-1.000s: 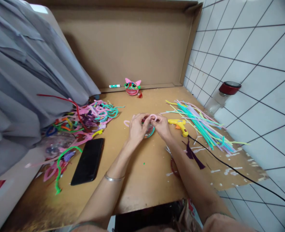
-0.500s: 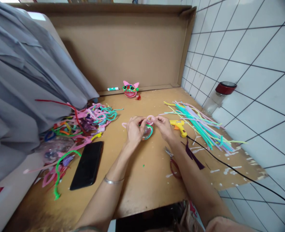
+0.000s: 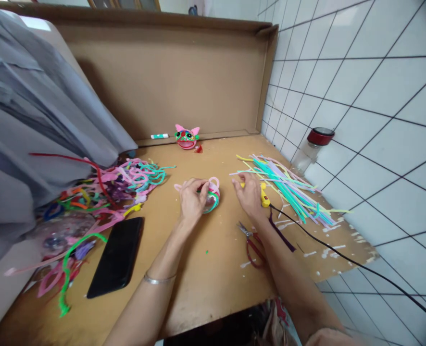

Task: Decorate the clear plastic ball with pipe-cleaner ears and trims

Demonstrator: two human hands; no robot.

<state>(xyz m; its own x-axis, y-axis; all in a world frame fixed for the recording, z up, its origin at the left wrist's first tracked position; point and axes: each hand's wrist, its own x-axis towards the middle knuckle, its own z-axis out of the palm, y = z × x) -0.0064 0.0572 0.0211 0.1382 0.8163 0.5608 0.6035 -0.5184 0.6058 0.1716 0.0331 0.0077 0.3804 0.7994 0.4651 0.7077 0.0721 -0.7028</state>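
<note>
Left hand (image 3: pixel 191 202): fingers pinching pipe-cleaner ornament (image 3: pixel 210 196); I'd hold it steady.
Right hand (image 3: pixel 249 194): fingers curled over yellow glue gun (image 3: pixel 262 194); I'd lift clear of black cord (image 3: pixel 343 257).

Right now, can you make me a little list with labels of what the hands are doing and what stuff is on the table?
left hand: holds the small pipe-cleaner craft on the table
right hand: on the yellow glue gun
beside right arm: red scissors
right side: straight pipe cleaners
left side: tangled pipe cleaners, black phone
back: finished pink-eared face
</note>
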